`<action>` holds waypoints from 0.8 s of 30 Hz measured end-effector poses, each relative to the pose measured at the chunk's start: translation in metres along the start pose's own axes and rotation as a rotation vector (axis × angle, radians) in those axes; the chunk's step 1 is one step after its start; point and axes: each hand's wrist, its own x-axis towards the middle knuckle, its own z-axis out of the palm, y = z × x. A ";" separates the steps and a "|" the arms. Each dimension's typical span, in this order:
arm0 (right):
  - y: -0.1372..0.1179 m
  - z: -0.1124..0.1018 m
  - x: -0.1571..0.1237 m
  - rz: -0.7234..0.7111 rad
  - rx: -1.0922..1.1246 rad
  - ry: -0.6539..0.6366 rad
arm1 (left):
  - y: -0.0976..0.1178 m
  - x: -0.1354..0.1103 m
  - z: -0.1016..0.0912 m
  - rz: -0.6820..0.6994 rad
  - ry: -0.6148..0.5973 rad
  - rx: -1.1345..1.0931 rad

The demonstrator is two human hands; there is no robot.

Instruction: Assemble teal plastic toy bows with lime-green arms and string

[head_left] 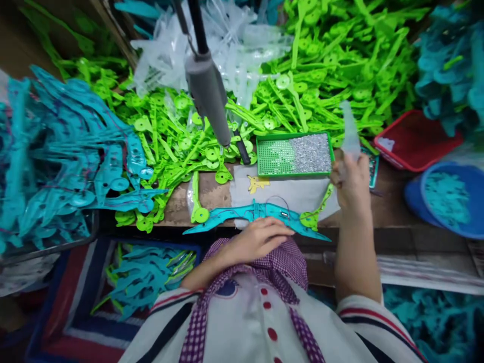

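Observation:
A turquoise bow-shaped plastic part (pixel 234 212) lies across the front edge of the bench, with a lime green arm (pixel 196 201) at its left end and another green arm (pixel 312 217) at its right. A thin dark thread loops over it. My left hand (pixel 260 238) rests flat at the part's lower middle edge, fingers extended and close together. Raised to the right of the green tray, my right hand (pixel 351 176) is closed around a translucent plastic piece (pixel 351 126) that points upward. Motion blurs that hand slightly.
A green tray (pixel 258 156) holds small silvery pieces. A grey power screwdriver (pixel 207 96) hangs above the bench. Green parts (pixel 340 65) and clear plastic pieces (pixel 227 45) are heaped behind. Turquoise parts (pixel 64 151) pile up left; a red basin (pixel 419 138) and blue bucket (pixel 414 194) stand right.

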 end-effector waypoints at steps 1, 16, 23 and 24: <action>0.010 -0.012 -0.022 0.129 0.102 0.054 | 0.001 0.021 0.005 0.015 -0.071 0.006; 0.048 -0.054 -0.115 0.561 0.446 -0.021 | -0.033 0.119 0.084 -0.098 -0.343 0.395; 0.054 -0.041 -0.117 0.652 0.489 -0.111 | -0.048 0.115 0.079 -0.053 -0.326 0.370; 0.054 -0.040 -0.116 0.668 0.488 -0.132 | -0.050 0.115 0.079 -0.048 -0.322 0.363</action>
